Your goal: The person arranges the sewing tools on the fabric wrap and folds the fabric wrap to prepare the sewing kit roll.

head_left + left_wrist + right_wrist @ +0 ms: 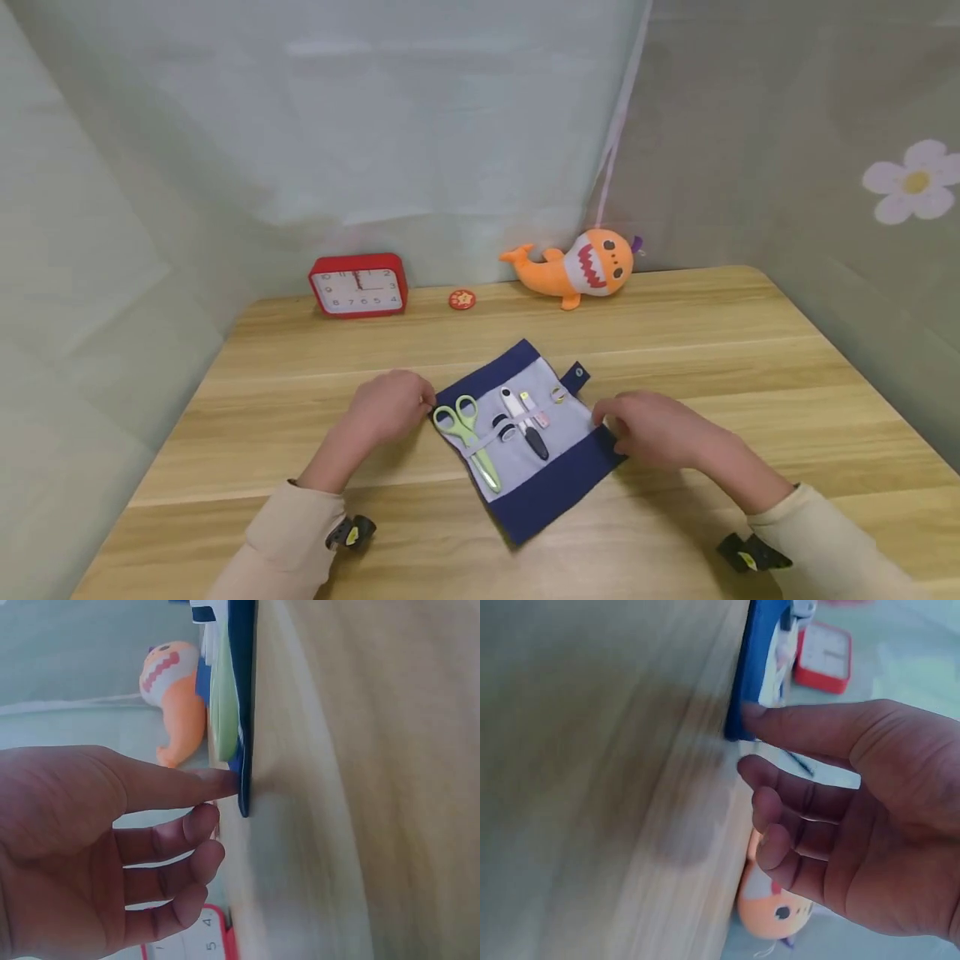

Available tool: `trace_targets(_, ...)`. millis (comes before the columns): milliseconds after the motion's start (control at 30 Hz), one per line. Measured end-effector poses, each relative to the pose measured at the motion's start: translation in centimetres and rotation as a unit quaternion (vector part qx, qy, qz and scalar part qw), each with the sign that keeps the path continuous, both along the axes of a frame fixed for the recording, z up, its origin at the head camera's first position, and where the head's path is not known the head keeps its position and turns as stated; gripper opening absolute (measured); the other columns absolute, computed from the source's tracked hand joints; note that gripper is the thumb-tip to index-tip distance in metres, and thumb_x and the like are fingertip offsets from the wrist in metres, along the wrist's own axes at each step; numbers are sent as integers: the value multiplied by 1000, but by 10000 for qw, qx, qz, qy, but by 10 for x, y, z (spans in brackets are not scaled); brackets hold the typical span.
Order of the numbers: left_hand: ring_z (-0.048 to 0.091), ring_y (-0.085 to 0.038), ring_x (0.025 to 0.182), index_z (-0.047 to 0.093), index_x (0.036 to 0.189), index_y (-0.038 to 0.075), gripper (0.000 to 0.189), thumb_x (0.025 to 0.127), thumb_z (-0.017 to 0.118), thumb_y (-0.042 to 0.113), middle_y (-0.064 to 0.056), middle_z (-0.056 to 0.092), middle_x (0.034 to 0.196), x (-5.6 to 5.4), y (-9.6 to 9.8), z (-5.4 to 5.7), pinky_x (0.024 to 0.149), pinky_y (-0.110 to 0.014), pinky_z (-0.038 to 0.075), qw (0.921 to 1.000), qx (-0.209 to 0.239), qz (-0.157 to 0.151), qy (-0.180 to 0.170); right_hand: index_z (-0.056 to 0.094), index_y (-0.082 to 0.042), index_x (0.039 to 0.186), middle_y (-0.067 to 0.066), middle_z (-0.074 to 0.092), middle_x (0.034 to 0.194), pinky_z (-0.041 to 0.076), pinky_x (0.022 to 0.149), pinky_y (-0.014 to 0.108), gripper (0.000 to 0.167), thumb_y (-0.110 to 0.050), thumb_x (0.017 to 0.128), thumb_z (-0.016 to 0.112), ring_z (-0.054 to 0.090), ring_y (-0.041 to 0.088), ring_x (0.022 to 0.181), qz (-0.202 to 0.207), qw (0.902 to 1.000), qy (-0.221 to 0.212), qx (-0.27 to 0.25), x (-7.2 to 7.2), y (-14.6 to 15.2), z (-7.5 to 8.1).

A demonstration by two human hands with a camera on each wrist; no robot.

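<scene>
A navy cloth roll-up pouch point(570, 479) with a pale grey lining lies unfolded on the table. Under its elastic band sit green-handled scissors point(467, 423), small dark spools point(504, 427), a white-and-black tool point(523, 421), a small pink-and-white piece point(535, 408) and a little yellow item point(558, 394). My left hand point(392, 405) pinches the pouch's left corner; in the left wrist view the thumb point(214, 781) meets its edge, hiding the index finger. At the right edge, my right hand point(651, 427) grips the cloth, thumb point(761, 720) on the navy border, other fingers loosely bent.
A red clock point(358, 286) stands at the back left of the wooden table point(247, 433). Beside it lies a round red badge point(462, 299), and an orange plush shark point(570, 268) leans by the back curtain. The pouch's snap tab point(576, 377) sticks out toward the back right.
</scene>
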State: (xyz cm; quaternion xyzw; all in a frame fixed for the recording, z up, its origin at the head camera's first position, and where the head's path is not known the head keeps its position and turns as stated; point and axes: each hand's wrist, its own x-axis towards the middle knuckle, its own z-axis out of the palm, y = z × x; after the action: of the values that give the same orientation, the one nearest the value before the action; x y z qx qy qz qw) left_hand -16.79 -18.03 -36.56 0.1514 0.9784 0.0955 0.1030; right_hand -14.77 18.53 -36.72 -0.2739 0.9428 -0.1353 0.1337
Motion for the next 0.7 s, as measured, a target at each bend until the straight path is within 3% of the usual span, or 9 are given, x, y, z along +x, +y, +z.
trace_targets(167,65,-17,83,79,85,15,18,93,69,3,1,74,90,14,-1,3,79,-43,58,9990,-98,-400,162,67,-10,116,-2,60,81,49,70,35,30,-3,89,78,55,15,76,-269,9996,-75,81,-25,7,0)
trace_targets(367,53,-13,70,67,67,18,27,89,76,5,6,60,71,29,2,0,67,-34,48,9966,-10,-792,240,67,-7,100,4,69,89,52,72,38,15,-12,92,79,60,18,77,-590,9977,310,150,-56,8,-5)
trace_targets(533,50,-10,65,64,63,20,30,84,80,6,10,57,65,41,8,0,62,-29,44,9917,184,-1231,317,65,-8,85,3,66,78,47,64,35,15,-13,95,76,57,19,67,-645,9949,779,36,-72,6,-10)
trace_targets(700,50,-8,67,66,65,20,29,85,83,10,11,57,66,48,17,3,64,-28,44,9903,346,-1346,68,69,-7,83,3,66,75,49,65,37,16,-13,97,74,56,19,67,-754,9899,1199,8,-79,0,-14)
